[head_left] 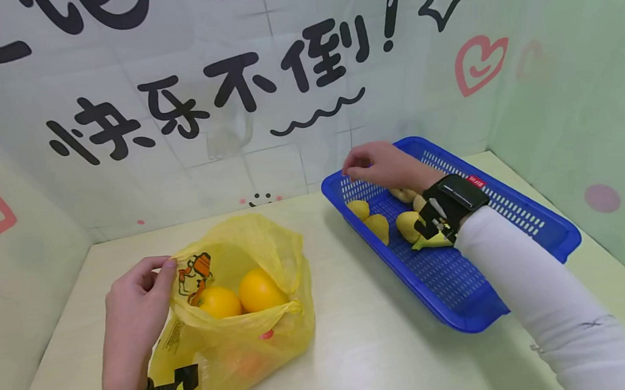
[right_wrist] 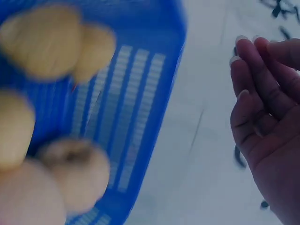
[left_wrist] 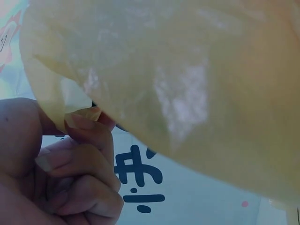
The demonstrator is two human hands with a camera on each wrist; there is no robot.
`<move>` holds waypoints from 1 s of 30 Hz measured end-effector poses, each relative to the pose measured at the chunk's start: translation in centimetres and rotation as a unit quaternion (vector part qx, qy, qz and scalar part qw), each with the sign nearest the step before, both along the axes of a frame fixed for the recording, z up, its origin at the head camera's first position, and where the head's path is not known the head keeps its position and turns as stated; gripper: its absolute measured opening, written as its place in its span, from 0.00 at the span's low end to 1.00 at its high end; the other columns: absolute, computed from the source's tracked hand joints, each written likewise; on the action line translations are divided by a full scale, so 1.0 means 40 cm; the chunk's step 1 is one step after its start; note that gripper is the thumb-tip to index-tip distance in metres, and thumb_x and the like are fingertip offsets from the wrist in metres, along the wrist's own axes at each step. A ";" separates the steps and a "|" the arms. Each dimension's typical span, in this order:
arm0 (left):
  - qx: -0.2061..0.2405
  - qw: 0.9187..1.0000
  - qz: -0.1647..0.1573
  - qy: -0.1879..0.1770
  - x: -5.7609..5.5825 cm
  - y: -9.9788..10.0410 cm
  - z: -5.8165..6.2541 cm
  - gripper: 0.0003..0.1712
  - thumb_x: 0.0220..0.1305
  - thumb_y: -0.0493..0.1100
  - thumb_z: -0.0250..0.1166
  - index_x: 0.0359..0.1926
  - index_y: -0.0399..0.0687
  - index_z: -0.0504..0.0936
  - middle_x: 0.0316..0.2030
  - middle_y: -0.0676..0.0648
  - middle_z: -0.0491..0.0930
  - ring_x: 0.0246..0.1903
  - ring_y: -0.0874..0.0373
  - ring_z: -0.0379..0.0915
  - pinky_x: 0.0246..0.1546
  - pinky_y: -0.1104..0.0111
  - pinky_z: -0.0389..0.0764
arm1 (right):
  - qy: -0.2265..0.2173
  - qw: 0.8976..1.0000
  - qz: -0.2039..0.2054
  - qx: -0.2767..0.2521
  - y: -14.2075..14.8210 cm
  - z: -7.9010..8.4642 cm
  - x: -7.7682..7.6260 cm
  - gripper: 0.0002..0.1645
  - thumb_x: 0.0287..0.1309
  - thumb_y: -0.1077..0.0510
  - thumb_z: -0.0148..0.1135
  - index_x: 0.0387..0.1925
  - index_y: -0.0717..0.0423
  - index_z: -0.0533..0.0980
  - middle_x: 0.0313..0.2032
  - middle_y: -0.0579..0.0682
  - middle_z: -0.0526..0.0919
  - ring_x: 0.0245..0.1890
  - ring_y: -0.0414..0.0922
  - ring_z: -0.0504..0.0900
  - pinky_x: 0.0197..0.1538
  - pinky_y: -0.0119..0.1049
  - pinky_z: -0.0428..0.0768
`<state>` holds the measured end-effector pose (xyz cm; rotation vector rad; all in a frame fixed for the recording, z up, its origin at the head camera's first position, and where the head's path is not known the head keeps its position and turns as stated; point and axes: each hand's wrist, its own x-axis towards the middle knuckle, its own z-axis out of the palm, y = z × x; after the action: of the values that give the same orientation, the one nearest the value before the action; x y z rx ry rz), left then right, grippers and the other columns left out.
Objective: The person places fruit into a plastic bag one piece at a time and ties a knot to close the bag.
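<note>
At the left, a yellow plastic bag (head_left: 219, 343) stands on the table, its mouth spread. My left hand (head_left: 133, 301) pinches the bag's left rim between thumb and fingers; the left wrist view shows the thin film (left_wrist: 183, 93) caught there. Two oranges (head_left: 259, 290) show inside, and reddish shapes show faintly through the wall. My right hand (head_left: 384, 163) hovers over the far left end of a blue plastic basket (head_left: 445, 270), fingers loosely bent and holding nothing. Below it lie several rounded yellowish pieces of produce (head_left: 378, 228). A yellow piece with a greenish tip (head_left: 432, 240) is partly hidden by the wrist.
The pale table (head_left: 344, 315) runs between bag and basket. A printed sheet (head_left: 266, 168) with black writing covers the back wall close behind both. A pale green wall (head_left: 603, 105) borders the right side near the basket.
</note>
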<state>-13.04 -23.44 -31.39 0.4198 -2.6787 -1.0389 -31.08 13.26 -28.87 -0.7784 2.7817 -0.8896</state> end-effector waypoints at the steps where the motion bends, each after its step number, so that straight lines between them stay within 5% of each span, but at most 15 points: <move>1: -0.002 1.000 -0.001 0.001 -0.001 0.001 0.000 0.23 0.75 0.55 0.52 0.54 0.44 0.81 0.24 0.46 0.76 0.23 0.57 0.65 0.22 0.71 0.67 | -0.003 1.000 -0.011 0.020 0.026 -0.002 -0.009 0.13 0.68 0.56 0.55 0.48 0.57 0.80 0.44 0.54 0.85 0.44 0.49 0.80 0.54 0.45 0.78; 13: -0.004 1.000 -0.009 -0.002 0.001 0.000 0.000 0.22 0.74 0.55 0.52 0.53 0.44 0.82 0.18 0.50 0.67 0.18 0.56 0.61 0.19 0.67 0.62 | -0.036 0.984 -0.052 0.167 0.222 -0.020 -0.025 0.21 0.65 0.56 0.57 0.53 0.67 0.75 0.50 0.64 0.80 0.49 0.56 0.79 0.54 0.53 0.79; 19: -0.004 1.000 -0.007 -0.005 0.004 -0.005 0.000 0.22 0.74 0.55 0.53 0.54 0.45 0.82 0.18 0.50 0.68 0.17 0.56 0.61 0.19 0.67 0.62 | -0.143 0.952 -0.074 0.260 0.249 -0.014 -0.007 0.32 0.62 0.48 0.62 0.57 0.69 0.70 0.52 0.64 0.77 0.50 0.58 0.76 0.53 0.54 0.77; 30: 0.007 1.000 -0.015 -0.003 0.003 0.000 0.002 0.21 0.74 0.54 0.53 0.53 0.44 0.81 0.18 0.50 0.67 0.17 0.56 0.60 0.19 0.67 0.63 | -0.214 0.934 -0.151 0.243 0.266 -0.047 0.018 0.39 0.52 0.46 0.71 0.58 0.61 0.64 0.51 0.65 0.73 0.49 0.61 0.76 0.42 0.47 0.80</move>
<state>-12.92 -23.46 -31.32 0.3880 -2.6917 -1.0663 -30.35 23.88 -30.77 -0.0658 2.5740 -0.3109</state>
